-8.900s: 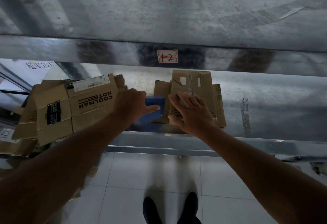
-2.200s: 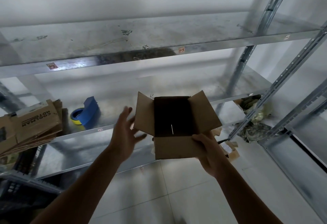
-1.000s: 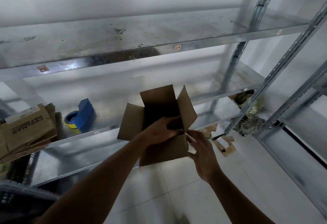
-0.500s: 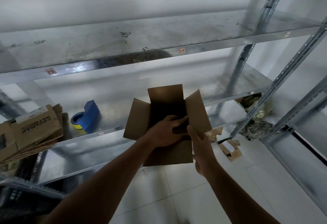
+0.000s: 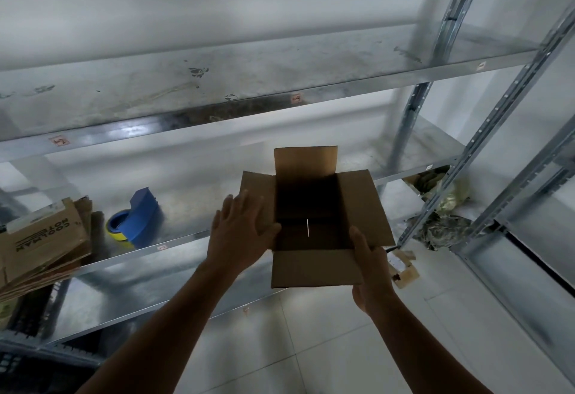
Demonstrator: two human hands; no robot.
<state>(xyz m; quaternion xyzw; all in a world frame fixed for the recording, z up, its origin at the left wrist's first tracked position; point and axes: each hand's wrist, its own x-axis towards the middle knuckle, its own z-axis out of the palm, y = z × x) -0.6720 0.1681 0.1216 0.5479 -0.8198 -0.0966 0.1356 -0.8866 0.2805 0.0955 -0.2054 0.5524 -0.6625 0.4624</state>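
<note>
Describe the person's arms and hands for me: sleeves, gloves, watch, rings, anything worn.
Nothing worn shows. The left hand and right hand are ungloved, with no ring visible, though the light is dim. The left forearm and right forearm are uncovered all the way to the frame's lower edge: no sleeve, cuff, watch or wristband.

A blue tape dispenser (image 5: 140,219) sits on the metal shelf (image 5: 199,204) near flattened cartons (image 5: 40,238).
</note>
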